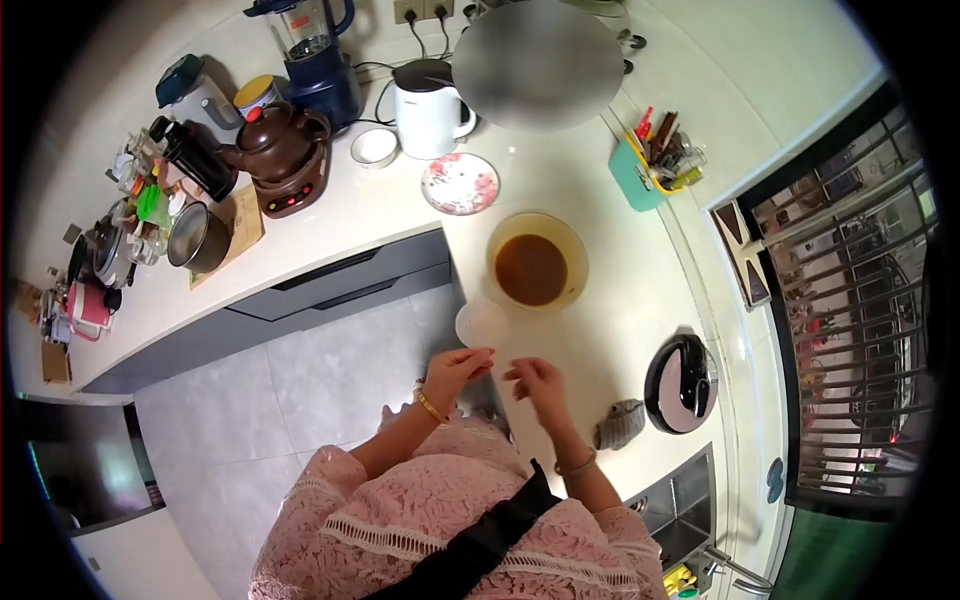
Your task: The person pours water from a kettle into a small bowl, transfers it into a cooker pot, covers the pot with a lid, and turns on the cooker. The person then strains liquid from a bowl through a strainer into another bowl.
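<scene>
The left hand (pixel 455 371) and right hand (pixel 538 390) stand apart, facing each other near the edge of the bench (pixel 610 315); the left thumb and fingertips look drawn together in a pinch, the right fingers loosely curled, though I cannot tell whether either grips something small. Just beyond the left fingertips sits a pale round dish (pixel 480 325), seemingly overlapping the bench's edge; whether a finger touches it is unclear. Farther ahead, between the line of both hands, stands a wide bowl (pixel 580 262) with brown liquid (pixel 532 270) in it. For neat, careful fingerwork here, I would judge it best to bring the hands inward over the bench, use light fingertip pressure, and mind the dish, since a wrist could knock it at that edge; sleeves and bracelets should clear the bowl's rim. Right of the right hand lie a grey cloth-like bundle (pixel 621 425) and, past it, a round black-and-pink appliance (pixel 683 384), both far enough aside to leave elbow room. Beyond the bowl, ahead of the left hand, rests a floral plate (pixel 460 184), with a white kettle (pixel 427 112) behind it; ahead and to the right of the right hand stands a teal utensil holder (pixel 637 178).
</scene>
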`<state>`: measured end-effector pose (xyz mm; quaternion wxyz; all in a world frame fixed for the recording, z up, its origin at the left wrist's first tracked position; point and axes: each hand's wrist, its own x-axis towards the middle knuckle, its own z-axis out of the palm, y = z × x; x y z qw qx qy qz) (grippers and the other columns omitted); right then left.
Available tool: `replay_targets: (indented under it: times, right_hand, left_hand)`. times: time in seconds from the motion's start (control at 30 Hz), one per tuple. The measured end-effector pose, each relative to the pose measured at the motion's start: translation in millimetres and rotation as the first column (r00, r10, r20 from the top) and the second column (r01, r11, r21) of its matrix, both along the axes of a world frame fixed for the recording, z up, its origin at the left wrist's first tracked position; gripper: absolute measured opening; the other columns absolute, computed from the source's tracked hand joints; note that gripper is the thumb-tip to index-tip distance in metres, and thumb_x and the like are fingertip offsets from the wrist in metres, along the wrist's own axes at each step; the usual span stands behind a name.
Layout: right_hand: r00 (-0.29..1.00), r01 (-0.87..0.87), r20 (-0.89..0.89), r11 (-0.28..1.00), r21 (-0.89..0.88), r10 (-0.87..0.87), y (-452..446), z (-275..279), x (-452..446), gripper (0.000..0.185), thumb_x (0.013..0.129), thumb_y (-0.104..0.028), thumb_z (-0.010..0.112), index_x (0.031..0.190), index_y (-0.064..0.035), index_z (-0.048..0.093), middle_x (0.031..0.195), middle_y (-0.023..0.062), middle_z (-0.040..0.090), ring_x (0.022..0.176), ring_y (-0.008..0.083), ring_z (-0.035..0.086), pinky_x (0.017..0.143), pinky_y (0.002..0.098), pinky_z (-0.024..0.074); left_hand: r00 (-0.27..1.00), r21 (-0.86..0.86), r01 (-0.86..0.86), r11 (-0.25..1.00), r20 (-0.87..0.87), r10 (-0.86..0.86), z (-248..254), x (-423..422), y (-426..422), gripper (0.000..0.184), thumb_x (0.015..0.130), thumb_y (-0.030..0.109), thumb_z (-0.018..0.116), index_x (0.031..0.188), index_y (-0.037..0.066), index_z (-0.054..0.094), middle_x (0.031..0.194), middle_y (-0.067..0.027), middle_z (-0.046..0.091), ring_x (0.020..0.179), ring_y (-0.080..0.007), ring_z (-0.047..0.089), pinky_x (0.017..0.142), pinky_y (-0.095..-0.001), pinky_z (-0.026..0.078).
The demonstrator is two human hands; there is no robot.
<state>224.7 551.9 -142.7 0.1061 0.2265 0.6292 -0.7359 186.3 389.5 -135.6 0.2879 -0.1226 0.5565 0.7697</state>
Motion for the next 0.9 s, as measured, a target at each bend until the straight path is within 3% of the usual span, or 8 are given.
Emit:
replay_targets:
  times: [0.1,0.27,0.47,0.6,0.67,0.7,0.8,0.9]
  right_hand:
    - [0.984,0.154,0.065,0.980,0.126,-0.163,18.7,-25.5,-30.3,0.030,0.083,-0.026,0.048,0.092,0.0025,0.052,0.073,0.0113,0.060,0.048,0.0102,0.050,0.043,0.0220,0.0414]
    - [0.926,0.270,0.173,0.909,0.318,-0.336,39.1,-49.2,-72.6,0.035,0.084,-0.031,0.046,0.091,0.0032,0.051,0.070,0.0115,0.060,0.046,0.0118,0.049,0.042,0.0226,0.0417]
    - [0.895,0.307,0.226,0.900,0.311,-0.383,42.8,-73.0,-100.4,0.036,0.084,-0.033,0.045,0.078,0.0029,0.052,0.060,0.0102,0.057,0.040,0.0134,0.047,0.037,0.0246,0.0407]
    - [0.850,0.403,0.217,0.859,0.317,-0.479,35.0,-72.0,-112.2,0.025,0.080,-0.023,0.045,0.072,0.0006,0.051,0.057,0.0097,0.055,0.036,0.0135,0.044,0.033,0.0248,0.0378]
    - [0.857,0.495,0.075,0.854,0.160,-0.510,43.3,-92.3,-107.6,0.021,0.077,-0.022,0.048,0.074,-0.0018,0.051,0.055,0.0074,0.052,0.037,0.0120,0.042,0.032,0.0232,0.0320]
    - [0.838,0.525,0.102,0.843,0.122,-0.536,43.7,-87.1,-110.8,0.019,0.077,-0.021,0.048,0.076,-0.0026,0.051,0.056,0.0076,0.053,0.037,0.0124,0.043,0.032,0.0233,0.0321]
    - [0.835,0.488,0.137,0.832,0.265,-0.533,52.7,-92.4,-112.8,0.020,0.078,-0.019,0.046,0.080,-0.0002,0.053,0.060,0.0105,0.056,0.041,0.0164,0.048,0.033,0.0252,0.0355]
    - [0.924,0.321,0.069,0.861,0.395,-0.376,71.6,-90.4,-111.0,0.023,0.080,-0.020,0.044,0.076,0.0013,0.052,0.058,0.0109,0.055,0.040,0.0152,0.047,0.033,0.0255,0.0393]
  left_hand:
    - [0.996,0.126,-0.086,0.988,0.039,0.082,-11.9,-23.9,-53.0,0.020,0.079,0.018,0.058,0.090,0.002,0.062,0.072,-0.0024,0.060,0.060,-0.0076,0.054,0.055,-0.0182,0.044]
    - [0.976,-0.079,-0.209,0.975,-0.077,0.203,-14.0,-46.8,-142.3,0.017,0.081,0.018,0.056,0.087,0.003,0.061,0.068,-0.0028,0.059,0.056,-0.0083,0.054,0.052,-0.0191,0.044]
    - [0.935,-0.161,-0.356,0.921,-0.059,0.351,-22.4,-49.3,-193.8,0.015,0.080,0.018,0.057,0.084,0.004,0.062,0.066,-0.0024,0.059,0.056,-0.0082,0.054,0.052,-0.0189,0.043]
    - [0.922,-0.137,-0.386,0.912,-0.026,0.386,-25.8,-49.2,-200.0,0.015,0.081,0.018,0.056,0.085,0.004,0.061,0.065,-0.0018,0.057,0.055,-0.0076,0.052,0.053,-0.0184,0.042]
    - [0.903,-0.112,-0.430,0.896,-0.030,0.429,-28.7,-49.3,-197.9,0.016,0.081,0.018,0.054,0.085,0.004,0.061,0.064,-0.0006,0.056,0.056,-0.0068,0.051,0.053,-0.0181,0.042]
    - [0.894,-0.117,-0.447,0.887,-0.038,0.446,-23.8,-50.8,-194.3,0.015,0.082,0.018,0.054,0.085,0.005,0.061,0.064,-0.0002,0.056,0.055,-0.0066,0.051,0.053,-0.0181,0.042]
    - [0.848,-0.153,-0.527,0.836,-0.024,0.530,-26.5,-56.2,-189.7,0.015,0.083,0.019,0.053,0.084,0.006,0.061,0.063,0.0002,0.055,0.055,-0.0061,0.049,0.052,-0.0180,0.041]
    - [0.819,-0.076,-0.574,0.815,-0.055,0.572,-27.9,-62.5,-186.7,0.014,0.085,0.017,0.050,0.087,0.005,0.058,0.063,0.0007,0.051,0.053,-0.0067,0.046,0.051,-0.0186,0.039]
